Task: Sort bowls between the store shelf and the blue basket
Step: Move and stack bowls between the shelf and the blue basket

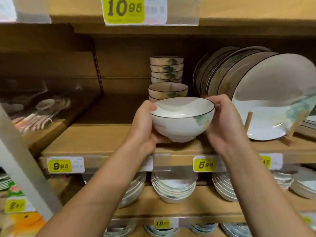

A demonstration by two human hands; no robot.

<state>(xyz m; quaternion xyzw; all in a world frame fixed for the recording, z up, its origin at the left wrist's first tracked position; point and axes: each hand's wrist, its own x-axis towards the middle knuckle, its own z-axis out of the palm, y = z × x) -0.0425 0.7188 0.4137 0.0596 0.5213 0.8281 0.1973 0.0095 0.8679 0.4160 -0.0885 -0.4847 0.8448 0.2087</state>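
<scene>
Head cam: L hand (pixel 142 129), R hand (pixel 226 127) grip white bowl (pixel 182 124); tag 9.98 (pixel 60 166), tag 5.98 (pixel 205 165).

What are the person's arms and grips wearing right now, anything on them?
Left forearm and right forearm are bare, with no sleeves, watch or bands in view. Left grip and right grip are bare hands: no gloves, no rings visible.

Your left hand (pixel 143 127) and right hand (pixel 225 124) flank a bowl (pixel 181 120) above the shelf (pixel 95 139); stacked bowls (pixel 166 71) stand behind it. Plates (pixel 239 79) lean to its right.
</scene>
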